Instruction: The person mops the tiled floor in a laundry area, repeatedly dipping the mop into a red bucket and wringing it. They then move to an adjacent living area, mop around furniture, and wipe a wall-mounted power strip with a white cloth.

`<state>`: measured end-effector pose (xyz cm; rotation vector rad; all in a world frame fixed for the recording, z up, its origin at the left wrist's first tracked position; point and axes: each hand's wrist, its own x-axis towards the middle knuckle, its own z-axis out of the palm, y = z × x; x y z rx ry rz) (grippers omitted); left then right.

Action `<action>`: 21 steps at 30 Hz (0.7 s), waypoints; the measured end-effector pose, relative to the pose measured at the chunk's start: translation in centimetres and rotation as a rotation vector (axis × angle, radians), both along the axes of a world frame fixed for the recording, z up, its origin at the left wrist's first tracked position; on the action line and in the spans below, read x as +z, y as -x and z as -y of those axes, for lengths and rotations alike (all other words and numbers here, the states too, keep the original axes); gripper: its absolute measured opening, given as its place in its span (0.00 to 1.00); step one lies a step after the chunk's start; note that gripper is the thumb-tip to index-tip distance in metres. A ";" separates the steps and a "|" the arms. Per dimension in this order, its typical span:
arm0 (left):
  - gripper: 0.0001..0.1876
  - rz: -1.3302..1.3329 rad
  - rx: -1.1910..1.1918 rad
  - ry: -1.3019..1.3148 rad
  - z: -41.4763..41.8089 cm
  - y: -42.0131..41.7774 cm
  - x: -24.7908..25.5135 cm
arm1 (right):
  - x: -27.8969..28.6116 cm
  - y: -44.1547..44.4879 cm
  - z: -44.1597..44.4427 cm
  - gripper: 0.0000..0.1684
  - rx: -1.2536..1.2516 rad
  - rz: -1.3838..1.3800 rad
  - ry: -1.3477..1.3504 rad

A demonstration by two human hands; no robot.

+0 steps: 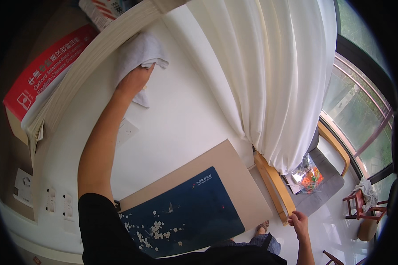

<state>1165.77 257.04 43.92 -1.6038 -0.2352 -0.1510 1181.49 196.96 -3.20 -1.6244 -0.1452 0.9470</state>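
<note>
My left hand [136, 79], raised high, presses a pale grey cloth [141, 49] to the white wall [175, 106], just under the edge of a shelf [86, 56]. Part of the cloth hangs below my wrist. Low on the right, my right hand [298, 222] has loosely curled fingers at the end of a wooden chair armrest [277, 190]. Whether it grips or touches that armrest I cannot tell.
On the shelf lies a thick red book [49, 73] bearing writing. A white curtain [275, 82] hangs at the right. Below me a dark blue mat [199, 212] covers part of a beige desk [238, 179]. A plastic bag [307, 177] sits on the grey chair seat [328, 179].
</note>
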 end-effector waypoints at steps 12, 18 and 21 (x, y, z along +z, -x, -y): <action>0.25 0.498 -0.006 0.815 5.4 -4.5 -3.2 | -4.4 -0.7 -0.6 0.17 0.211 -0.004 0.096; 0.22 0.507 -0.087 0.789 2.8 -2.7 -0.2 | -4.1 -2.1 -1.1 0.20 0.246 -0.007 0.099; 0.24 0.565 -0.183 0.595 3.6 -2.4 -2.4 | -4.5 -1.9 -0.4 0.19 0.253 0.004 0.141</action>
